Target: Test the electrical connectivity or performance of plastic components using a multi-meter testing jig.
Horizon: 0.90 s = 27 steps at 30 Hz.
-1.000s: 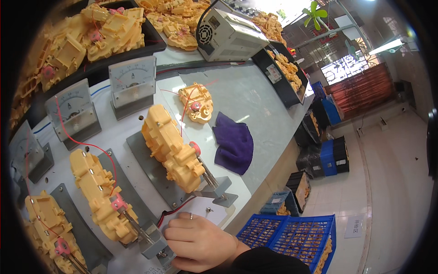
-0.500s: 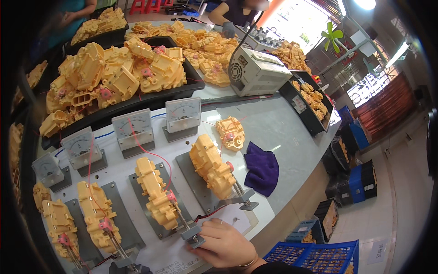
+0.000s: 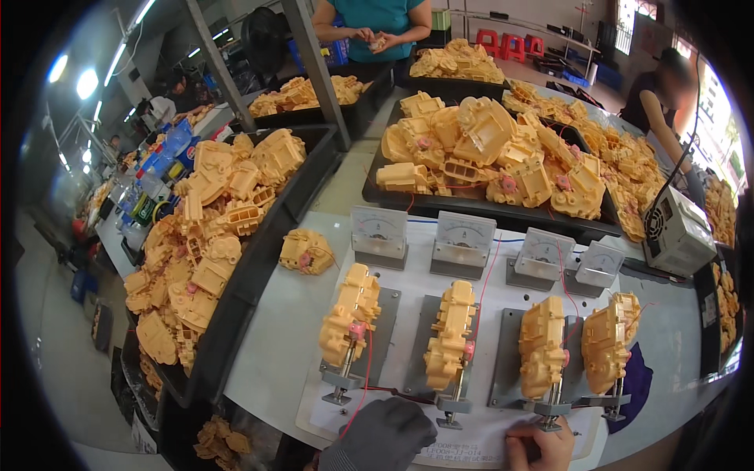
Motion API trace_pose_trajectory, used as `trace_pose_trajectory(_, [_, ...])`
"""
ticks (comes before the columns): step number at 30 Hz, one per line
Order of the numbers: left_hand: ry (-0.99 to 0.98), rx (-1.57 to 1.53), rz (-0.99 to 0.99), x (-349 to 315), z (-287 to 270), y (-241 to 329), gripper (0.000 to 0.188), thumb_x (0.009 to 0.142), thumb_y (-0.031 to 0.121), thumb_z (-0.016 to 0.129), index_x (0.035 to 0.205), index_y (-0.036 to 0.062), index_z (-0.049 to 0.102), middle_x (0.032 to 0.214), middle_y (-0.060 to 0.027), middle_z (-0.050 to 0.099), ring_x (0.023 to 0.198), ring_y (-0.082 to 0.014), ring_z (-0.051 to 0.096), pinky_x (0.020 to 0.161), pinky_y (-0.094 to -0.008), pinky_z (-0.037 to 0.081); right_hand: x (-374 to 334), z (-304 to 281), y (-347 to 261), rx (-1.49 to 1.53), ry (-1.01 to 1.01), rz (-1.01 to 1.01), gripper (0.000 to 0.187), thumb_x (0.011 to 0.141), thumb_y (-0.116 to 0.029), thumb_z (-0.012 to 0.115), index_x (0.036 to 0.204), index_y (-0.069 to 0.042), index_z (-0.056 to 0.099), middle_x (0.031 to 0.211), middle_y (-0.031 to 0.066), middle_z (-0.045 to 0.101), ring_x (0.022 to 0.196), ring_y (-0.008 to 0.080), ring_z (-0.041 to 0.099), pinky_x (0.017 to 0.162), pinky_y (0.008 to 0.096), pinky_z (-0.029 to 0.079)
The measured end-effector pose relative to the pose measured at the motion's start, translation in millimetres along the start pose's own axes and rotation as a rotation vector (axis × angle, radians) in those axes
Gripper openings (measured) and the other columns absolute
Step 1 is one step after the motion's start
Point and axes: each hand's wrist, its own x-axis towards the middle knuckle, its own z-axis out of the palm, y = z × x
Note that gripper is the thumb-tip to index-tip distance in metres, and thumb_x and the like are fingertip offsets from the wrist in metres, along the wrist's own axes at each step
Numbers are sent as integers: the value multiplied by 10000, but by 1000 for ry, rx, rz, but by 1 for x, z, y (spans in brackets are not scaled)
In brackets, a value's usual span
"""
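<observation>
My left hand (image 3: 386,436), in a dark grey glove, is curled low over the table's front edge, below the first two fixtures. Its fingertips are hidden, and a thin red wire runs down beside it. My bare right hand (image 3: 547,449) is curled just under the clamp (image 3: 552,409) of the third fixture; whether it grips anything is hidden. Four yellow plastic housings stand in a row on grey fixtures: the first (image 3: 351,314), second (image 3: 451,334), third (image 3: 542,345) and fourth (image 3: 606,345). Each has a pink part and a metal clamp at its near end.
Behind the row stand several panel meters (image 3: 463,239). Black trays heaped with housings lie left (image 3: 228,337) and behind (image 3: 471,206). A loose housing (image 3: 306,251) sits left, a purple cloth (image 3: 638,385) right, near a metal-cased unit (image 3: 682,234). Two people are across the table.
The view has swung left, bringing in the left tray. My gloved left hand has come into view. My right hand stays by the third fixture's clamp, now lower against it.
</observation>
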Motion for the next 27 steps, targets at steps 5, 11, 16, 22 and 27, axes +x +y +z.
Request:
trace_pose_trajectory(5, [10, -150, -19, 3, -2, 2, 170, 781, 199, 697, 864, 65, 633, 893, -114, 610, 797, -308, 599, 693, -415, 493, 2, 4, 3, -1, -3, -28, 105, 741, -8, 692, 840, -23, 663, 820, 153, 638, 733, 343, 590, 669, 392, 462])
trace_pose_trajectory(11, [17, -148, 40, 11, -7, 3, 183, 758, 203, 703, 858, 72, 624, 888, -123, 600, 832, -333, 592, 723, -439, 483, 5, -2, 6, -8, -16, -66, 143, 709, -1, 713, 843, -31, 674, 815, 135, 666, 740, 330, 618, 685, 394, 474])
trace_pose_trajectory(16, [-17, -144, 20, 9, -11, 3, 233, 693, 207, 721, 862, 80, 623, 900, -117, 599, 851, -325, 600, 716, -431, 485, 5, 0, 8, -30, -20, -66, 146, 700, 2, 722, 836, -36, 687, 814, 131, 683, 750, 328, 637, 710, 395, 486])
trace_pose_trajectory(22, [-81, -44, 28, 9, -15, 2, 228, 653, 199, 693, 834, 108, 590, 895, -80, 588, 864, -270, 605, 711, -392, 472, 1, 0, 15, -16, -73, -103, 134, 703, 7, 732, 825, -31, 691, 779, 126, 666, 715, 312, 629, 706, 387, 493])
trace_pose_trajectory(27, [-86, -56, -5, 14, -12, 9, 203, 666, 199, 678, 827, 116, 586, 890, -68, 585, 868, -257, 603, 715, -379, 463, -14, -6, 16, -15, -108, -2, 122, 805, 45, 682, 902, -28, 691, 790, 113, 648, 720, 224, 606, 694, 307, 476])
